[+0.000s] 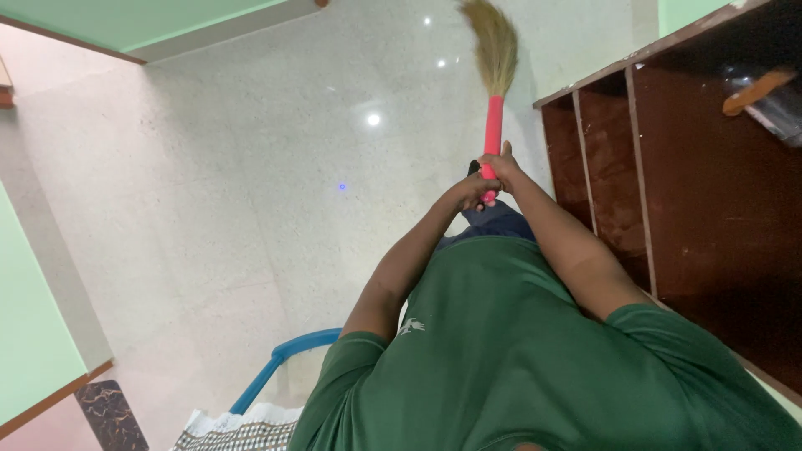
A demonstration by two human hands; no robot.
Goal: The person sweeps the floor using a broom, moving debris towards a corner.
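Red plastic forms the handle of a broom (494,125), and both hands close around its lower end. The right hand (499,169) wraps the handle with its fingers (493,177) curled tight around the red grip, thumb lying along the shaft toward the bristles. The left hand (474,190) sits just beside it and touching it, slightly nearer the body, its fingers also folded shut around the handle's end; no gap shows between the fingers and the plastic. A short stub of red pokes out below the fingers. Beyond the fingers, the handle runs up and away to a fan of straw-coloured bristles (493,42), blurred, which hangs over the pale speckled floor (251,184); whether the bristle tips touch the floor cannot be told.

Both forearms stretch forward from a dark green shirt (501,359), meeting at the handle. To the right of the fingers stands a dark brown wooden shelf unit (668,184) with upright dividers, and a wooden-handled object (756,90) lies on it farther off. Well to the left of the fingers and nearer the body, a curved blue bar (284,359) rises above a patterned cloth (238,430). Light green walls (33,334) edge the floor, with bright spots of light reflected on the floor beyond the fingers.
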